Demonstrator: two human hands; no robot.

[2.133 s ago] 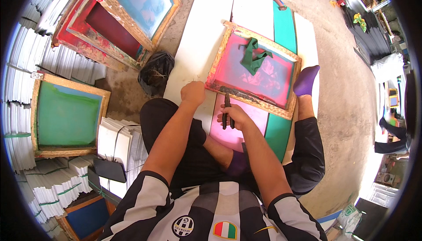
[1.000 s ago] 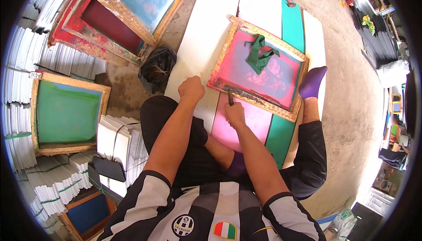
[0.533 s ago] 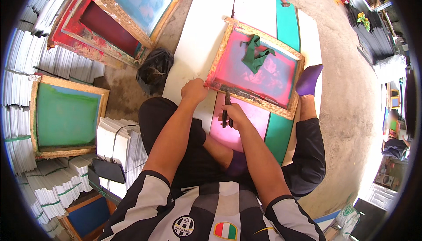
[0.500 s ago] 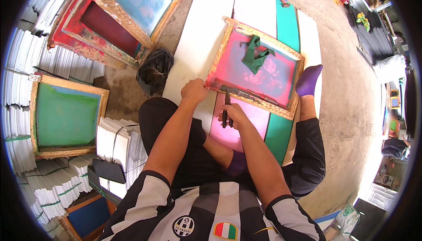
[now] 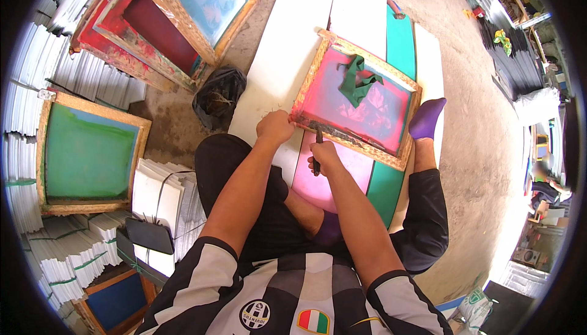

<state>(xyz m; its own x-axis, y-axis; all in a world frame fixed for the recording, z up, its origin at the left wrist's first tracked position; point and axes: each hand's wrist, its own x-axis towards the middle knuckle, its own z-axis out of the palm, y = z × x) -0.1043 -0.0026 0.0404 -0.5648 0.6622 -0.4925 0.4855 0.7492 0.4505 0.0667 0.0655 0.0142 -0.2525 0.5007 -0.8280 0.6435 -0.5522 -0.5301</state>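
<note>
A wooden screen-printing frame (image 5: pixel 374 149) with pink-stained mesh (image 5: pixel 373 110) lies tilted across the boards in front of me. At its near left corner, my left hand (image 5: pixel 275 128) is closed on the wood. My right hand (image 5: pixel 328 155) is wrapped round a pair of dark pliers (image 5: pixel 317 167), whose handles are squeezed together. The jaws point away from me and meet the frame's dark-stained near edge; whatever they grip is too small to make out. A crumpled green cloth (image 5: pixel 352 85) rests on the mesh, toward its far side.
White, green and pink boards (image 5: pixel 333 179) lie under the frame, my purple-socked foot (image 5: pixel 428 118) beside its right edge. To the left are a black plastic bag (image 5: pixel 219 98), leaning printing frames (image 5: pixel 205 47), a green-meshed frame (image 5: pixel 92 154), bundled white sheets (image 5: pixel 156 191) and a black phone-like slab (image 5: pixel 150 236).
The pliers' handles, spread apart before, have come together in my right hand. My left hand stays at the frame's corner. The whole view has shifted slightly.
</note>
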